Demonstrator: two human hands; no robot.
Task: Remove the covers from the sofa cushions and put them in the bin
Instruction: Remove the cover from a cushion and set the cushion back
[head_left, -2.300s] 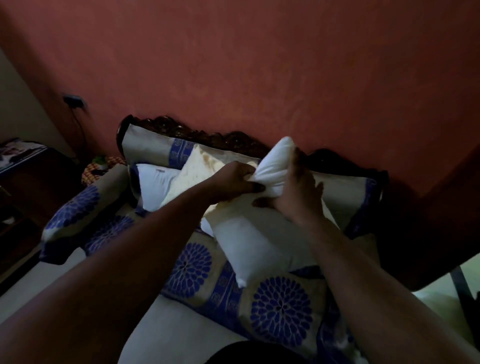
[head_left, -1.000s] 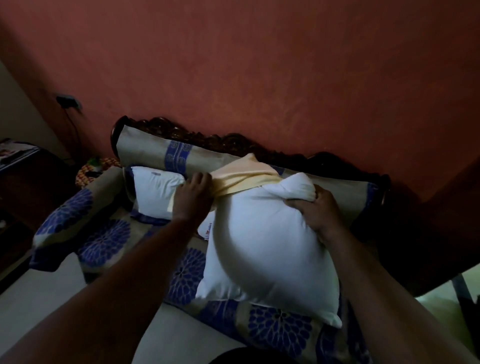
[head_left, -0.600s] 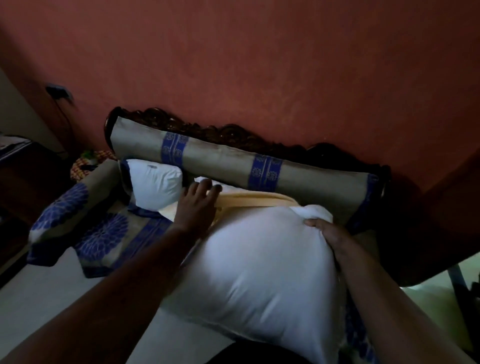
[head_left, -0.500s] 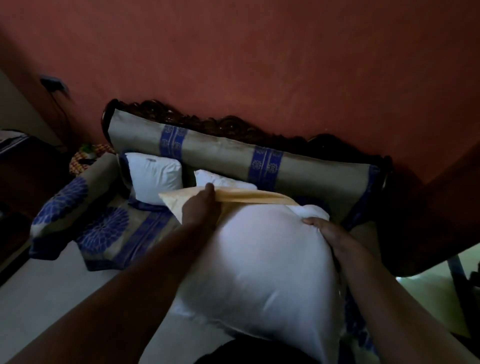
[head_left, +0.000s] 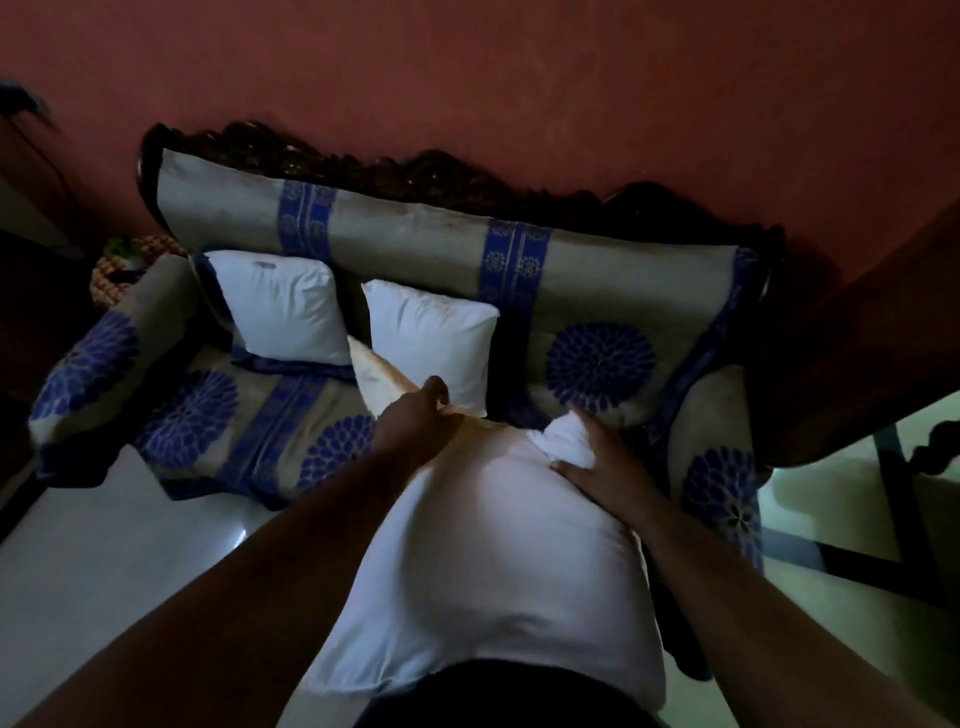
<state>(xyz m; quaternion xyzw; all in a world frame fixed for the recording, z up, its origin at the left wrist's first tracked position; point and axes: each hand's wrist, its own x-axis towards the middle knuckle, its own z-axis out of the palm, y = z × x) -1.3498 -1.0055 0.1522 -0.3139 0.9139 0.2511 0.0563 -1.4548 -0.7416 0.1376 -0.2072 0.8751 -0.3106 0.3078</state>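
A bare white cushion (head_left: 493, 561) lies against my body in the middle of the view. My left hand (head_left: 415, 421) grips the cream cushion cover (head_left: 376, 376), which trails off the cushion's far left corner toward the sofa seat. My right hand (head_left: 597, 462) holds the cushion's far right corner, fingers curled round a bunched white tip. Two more bare white cushions, one at the left (head_left: 280, 306) and one beside it (head_left: 431, 343), lean against the sofa's backrest (head_left: 415, 244).
The sofa (head_left: 249, 431) has grey fabric with blue flower prints and a carved dark wood frame against a red wall. Pale floor (head_left: 104, 561) lies in front at left. A dark piece of furniture (head_left: 857, 338) stands at the right. No bin is in view.
The cover has slid almost entirely off the cushion, pulled left and away by my left hand. The cushion has come down against my body, and the view has tilted down.
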